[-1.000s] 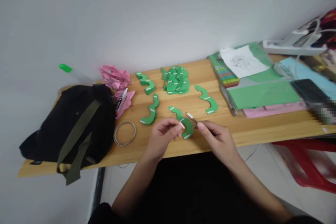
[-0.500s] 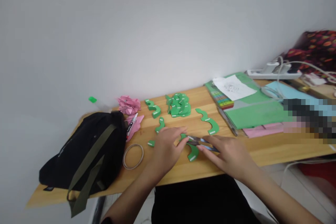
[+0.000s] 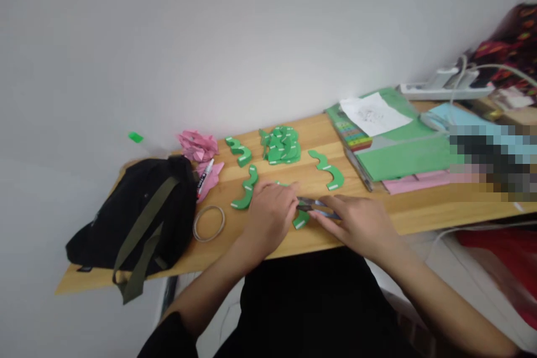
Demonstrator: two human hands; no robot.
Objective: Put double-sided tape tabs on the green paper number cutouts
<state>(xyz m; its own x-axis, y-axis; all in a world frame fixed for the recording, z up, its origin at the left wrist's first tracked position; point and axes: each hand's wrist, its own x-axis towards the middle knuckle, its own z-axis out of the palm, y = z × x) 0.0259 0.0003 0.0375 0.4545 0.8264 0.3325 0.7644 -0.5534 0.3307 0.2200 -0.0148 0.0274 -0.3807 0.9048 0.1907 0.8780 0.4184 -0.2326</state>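
My left hand [image 3: 271, 210] is closed over a green wavy paper piece [image 3: 301, 220] at the table's front, covering most of it. In my right hand [image 3: 356, 218] is a small metal tool with bluish handles [image 3: 319, 207], like snips or pliers. Its dark tips meet the green piece beside my left fingertips. Left of my left hand lies another green wavy piece [image 3: 245, 193] with white strips on it. More such pieces lie further back: one at the right [image 3: 329, 170], one at the left [image 3: 239, 151], and a stacked heap [image 3: 282, 145].
A black bag [image 3: 142, 212] with an olive strap takes up the table's left end. Near it lie a tape roll [image 3: 208, 224], a glue tube [image 3: 205, 180] and crumpled pink paper [image 3: 197, 145]. Green sheets [image 3: 403, 159], a white paper [image 3: 375, 113] and a power strip [image 3: 444, 91] are at right.
The view has tilted down, so everything sits higher in the picture. My left fingers have come in closer to the tool's tips, covering more of the green piece.
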